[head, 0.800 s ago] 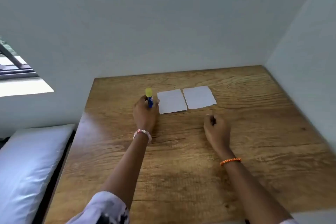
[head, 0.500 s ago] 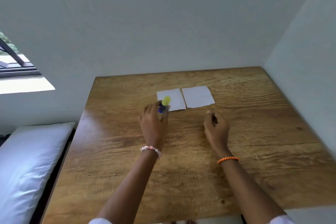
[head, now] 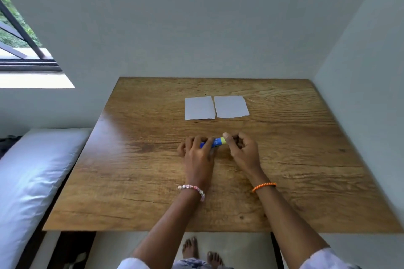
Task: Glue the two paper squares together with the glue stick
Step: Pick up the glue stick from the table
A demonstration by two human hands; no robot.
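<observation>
Two white paper squares lie side by side on the wooden table point(head: 135, 181), the left paper square point(head: 199, 108) almost touching the right paper square point(head: 231, 107). Nearer to me, a blue glue stick point(head: 215, 142) with a yellow cap is held level between both hands. My left hand point(head: 197, 155) grips its blue body. My right hand point(head: 242, 150) pinches the yellow cap end with thumb and fingers. Most of the cap is hidden by my right fingers. Both hands hover over the table's middle, well short of the papers.
The table stands in a corner, with a wall behind and a wall on the right. A bed with a white pillow point(head: 28, 181) runs along the table's left side. A window point(head: 19, 50) is at upper left. Bare feet point(head: 201, 251) show below the table's near edge.
My left hand has carried the glue stick back from beside the papers toward me and laid it level. My right hand has moved left and taken hold of the cap end.
</observation>
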